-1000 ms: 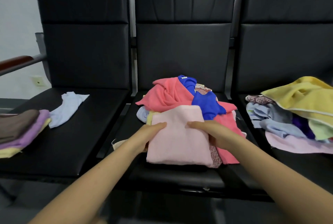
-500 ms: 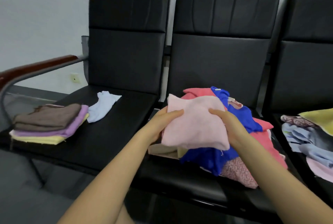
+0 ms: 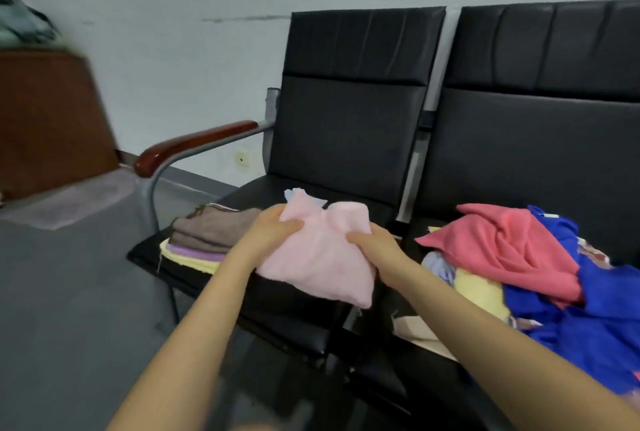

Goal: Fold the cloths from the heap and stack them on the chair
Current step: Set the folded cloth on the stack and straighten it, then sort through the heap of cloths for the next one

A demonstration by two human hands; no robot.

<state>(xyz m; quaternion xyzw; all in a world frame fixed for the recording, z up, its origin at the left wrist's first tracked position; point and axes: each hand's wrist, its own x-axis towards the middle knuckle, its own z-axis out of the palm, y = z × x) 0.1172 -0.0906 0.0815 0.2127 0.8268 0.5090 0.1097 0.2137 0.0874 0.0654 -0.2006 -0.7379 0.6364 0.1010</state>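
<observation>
**benchwarmer:** Grey wall, grey floor, and a row of black padded chairs [image 3: 346, 139] with a wooden armrest [image 3: 194, 145] on the end. We're standing over the left seat with a folded pink cloth [image 3: 318, 257] held up above it, clear of the seat. Our guess is we're in the carry-and-place step: fold looks done, cloth is on its way to the stack [image 3: 207, 236].

**foldnerd:** Agreed. That stack sits at the near-left corner of the seat, brown on top, then purple, then pale yellow. The heap [image 3: 540, 271] is one seat to the right: coral, blue, yellow all tangled. How are we holding it?

**benchwarmer:** Both hands clamped on. Left hand [image 3: 273, 233] pinches the upper-left edge, thumb on top, fingers curled under. Right hand [image 3: 374, 243] grips the right edge the same way. Neither is spread flat.

**foldnerd:** So next we probably need to swing it left, lower it square onto the brown one, and let go without the fold popping open. There's a pale blue scrap [image 3: 304, 195] peeking out behind the pink; can't tell whether it's touching.
</observation>
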